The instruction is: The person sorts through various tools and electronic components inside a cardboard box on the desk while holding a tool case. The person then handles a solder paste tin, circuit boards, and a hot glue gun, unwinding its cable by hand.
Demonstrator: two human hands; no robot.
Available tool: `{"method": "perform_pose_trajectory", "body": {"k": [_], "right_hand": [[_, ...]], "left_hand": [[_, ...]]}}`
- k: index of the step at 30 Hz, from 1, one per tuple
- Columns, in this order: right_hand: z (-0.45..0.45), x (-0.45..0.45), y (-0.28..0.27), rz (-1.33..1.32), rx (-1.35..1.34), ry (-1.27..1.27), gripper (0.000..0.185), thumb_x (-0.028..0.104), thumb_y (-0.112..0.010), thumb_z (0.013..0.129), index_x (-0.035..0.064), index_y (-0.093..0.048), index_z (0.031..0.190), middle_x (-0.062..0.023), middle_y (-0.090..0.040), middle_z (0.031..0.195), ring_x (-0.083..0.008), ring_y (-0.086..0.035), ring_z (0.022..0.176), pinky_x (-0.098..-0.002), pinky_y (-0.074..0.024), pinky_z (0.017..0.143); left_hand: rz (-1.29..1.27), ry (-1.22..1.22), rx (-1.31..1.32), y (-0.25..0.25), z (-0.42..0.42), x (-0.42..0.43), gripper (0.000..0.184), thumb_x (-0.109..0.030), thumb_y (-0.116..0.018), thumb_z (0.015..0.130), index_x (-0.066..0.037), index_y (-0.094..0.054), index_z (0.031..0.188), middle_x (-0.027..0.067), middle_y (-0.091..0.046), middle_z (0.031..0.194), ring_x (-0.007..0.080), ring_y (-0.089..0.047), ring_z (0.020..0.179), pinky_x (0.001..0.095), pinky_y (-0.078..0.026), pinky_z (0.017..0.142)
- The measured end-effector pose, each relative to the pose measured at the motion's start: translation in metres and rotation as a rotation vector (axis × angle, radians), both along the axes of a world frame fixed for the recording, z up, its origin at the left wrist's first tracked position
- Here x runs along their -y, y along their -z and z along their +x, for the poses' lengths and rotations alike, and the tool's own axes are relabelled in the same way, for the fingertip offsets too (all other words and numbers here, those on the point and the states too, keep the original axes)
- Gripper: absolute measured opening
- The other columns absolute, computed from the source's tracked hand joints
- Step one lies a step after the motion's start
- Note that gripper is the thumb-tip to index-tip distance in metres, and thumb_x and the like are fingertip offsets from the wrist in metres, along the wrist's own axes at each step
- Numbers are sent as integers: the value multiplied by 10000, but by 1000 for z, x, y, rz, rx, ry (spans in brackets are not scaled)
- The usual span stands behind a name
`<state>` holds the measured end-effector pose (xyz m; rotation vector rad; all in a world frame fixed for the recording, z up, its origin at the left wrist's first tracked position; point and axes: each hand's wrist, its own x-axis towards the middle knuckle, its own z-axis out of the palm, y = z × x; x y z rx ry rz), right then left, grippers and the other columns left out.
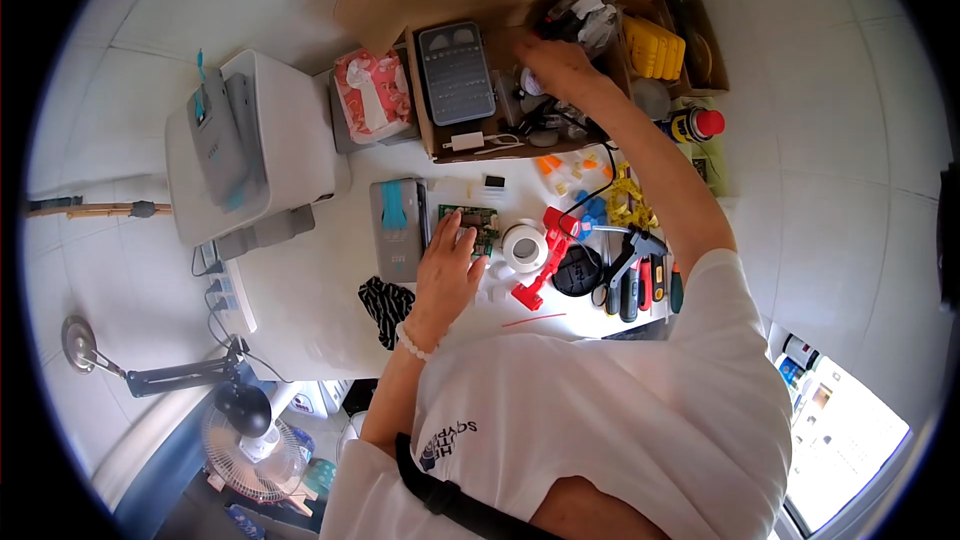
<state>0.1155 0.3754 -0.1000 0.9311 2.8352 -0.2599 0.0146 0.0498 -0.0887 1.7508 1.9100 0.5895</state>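
Note:
My left hand [449,270] rests on the table with its fingers apart, the fingertips on the lower left part of a green circuit board [484,223]. Beside that board lie a grey case [399,230] with a blue strip and a white ring-shaped roll [525,248]. My right hand [560,67] reaches into an open cardboard box [437,143], close to a bundle of clear plastic bags [598,27] and cables. Its fingers point down and left, and their tips are too unclear to tell what they touch. A grey tool case [456,72] stands in the box's left part.
Red clamp [547,265], black round lid [577,271] and several screwdrivers [645,285] lie at the right. A yellow case [654,47] is beyond the box. At the left stand a white bin [270,120], a power strip [231,298] and a lamp arm [180,377].

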Motion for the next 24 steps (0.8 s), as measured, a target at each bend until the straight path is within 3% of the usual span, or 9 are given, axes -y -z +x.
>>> {"method": "perform_pose_trajectory", "body": {"k": [5,7,13,17,19,22,24], "right_hand": [[23,3,-3,75,-94,-82,289,-10,-629,699,75,-632,975,-130,-638,993,-316,-618,915,-414,-509,744],[29,5,-19,-140,-131,34,322,7,-625,715,48,-619,1034,-132,-602,1013,-344,-587,926,-414,-492,770],[55,1,-8,-290,-512,113,370,-11,-678,702,11,-599,1063,-134,-610,1034,-316,-593,910,-376,-480,757],[59,-3,-1,-292,-543,90,358,-19,-683,702,-5,-594,1049,-132,-612,1026,-295,-597,887,-354,-477,747],[58,-6,1,-375,-542,164,380,10,-710,671,34,-614,1037,-149,-617,1011,-326,-583,959,-378,-472,804],[56,-9,-1,-503,-489,302,386,36,-729,660,30,-616,1029,-159,-621,987,-332,-567,968,-375,-464,821],[56,-14,8,-448,-494,244,388,44,-731,659,29,-615,1029,-159,-623,973,-336,-553,975,-377,-460,829]], "left_hand": [[-5,1,-6,0,3,-2,383,-117,-664,777,58,-551,1099,245,-452,1289,375,-434,1204,400,-385,994],[-6,18,11,-3,4,-5,385,-117,-662,781,56,-548,1106,239,-449,1293,375,-434,1203,398,-385,995],[1,4,24,-5,6,-8,392,-121,-656,791,53,-539,1123,234,-441,1298,377,-432,1203,398,-389,989],[9,-13,34,-7,6,-12,395,-116,-658,790,52,-538,1127,233,-445,1295,378,-439,1196,396,-400,976],[22,-41,148,-11,5,-21,398,-110,-663,788,42,-540,1134,225,-450,1297,380,-460,1174,394,-414,958],[106,-26,120,-24,1,-47,394,-110,-664,790,26,-546,1139,217,-455,1298,378,-481,1153,389,-425,939],[121,-30,145,-33,-2,-70,392,-107,-664,789,16,-547,1142,210,-466,1292,378,-494,1137,390,-430,927]]}}
